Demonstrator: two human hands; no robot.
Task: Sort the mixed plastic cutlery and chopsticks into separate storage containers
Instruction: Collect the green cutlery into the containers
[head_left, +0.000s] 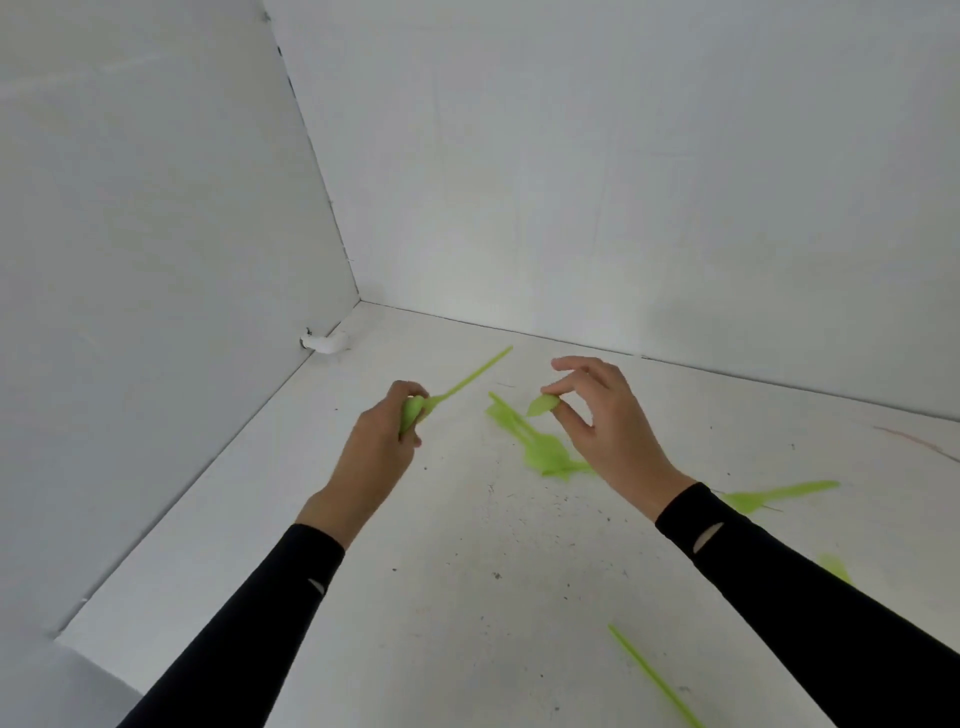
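Since no storage container is in view, each piece should stay secured until one is located. Nearest, a green chopstick (654, 675) lies loose on the surface (467, 571), with scattered green utensils (779, 493) to the right. Farther on, a cutlery pile (540, 452) sits just beside the right hand (613, 431), which pinches a blurred green piece (543, 404). The left hand (379, 441) grips a green spoon (412, 413) by its bowl. Identify the pinched piece before releasing it.
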